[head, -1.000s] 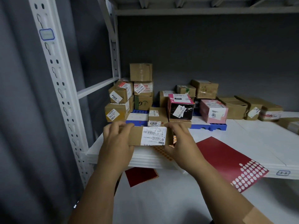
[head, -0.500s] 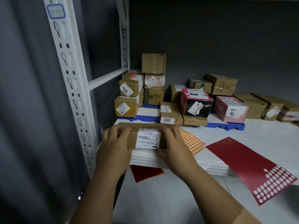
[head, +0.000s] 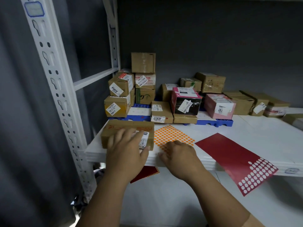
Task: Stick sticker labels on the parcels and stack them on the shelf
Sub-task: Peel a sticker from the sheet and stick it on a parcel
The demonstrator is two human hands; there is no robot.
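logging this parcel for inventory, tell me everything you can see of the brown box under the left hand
The brown box is a long, low cardboard parcel with faint reddish print on top and a white barcode label on its front face. It lies flat at the front left corner of the white shelf, beside the orange dot sticker sheet. The left hand rests against its front, fingers spread over the label.

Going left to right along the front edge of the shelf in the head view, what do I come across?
Perforated shelf upright → brown parcel with the left hand on it → orange dot sticker sheet with the right hand at its near edge → red sticker sheet, overhanging the shelf edge.
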